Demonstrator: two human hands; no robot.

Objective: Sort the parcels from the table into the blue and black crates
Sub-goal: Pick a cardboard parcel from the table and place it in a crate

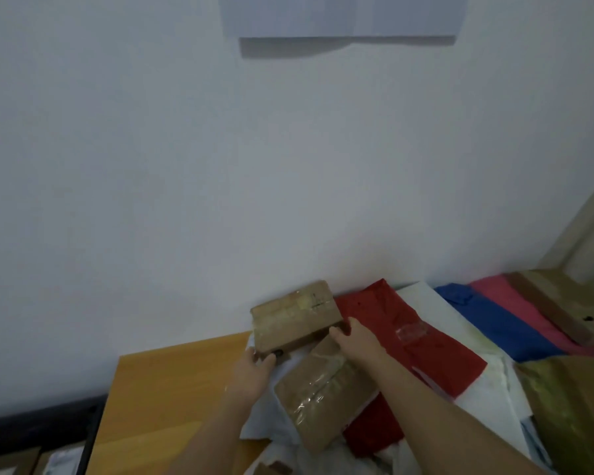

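Observation:
A brown cardboard parcel (pixel 297 315) wrapped in clear tape is tilted up near the wall above the wooden table (pixel 158 399). My left hand (pixel 254 370) grips its near left corner and my right hand (pixel 355 339) holds its right edge. Below them a second taped brown parcel (pixel 318 394) lies on a pale plastic mailer (pixel 266 419). To the right lie a red mailer (pixel 412 347), a white mailer (pixel 436 313), a blue mailer (pixel 494 323) and a pink mailer (pixel 515 303). A black crate (pixel 42 426) shows at the lower left, beside the table.
A plain white wall stands right behind the table. Brown boxes (pixel 559 303) sit at the far right, and an olive-brown parcel (pixel 570 406) fills the lower right corner. Several parcels lie inside the crate at the bottom left.

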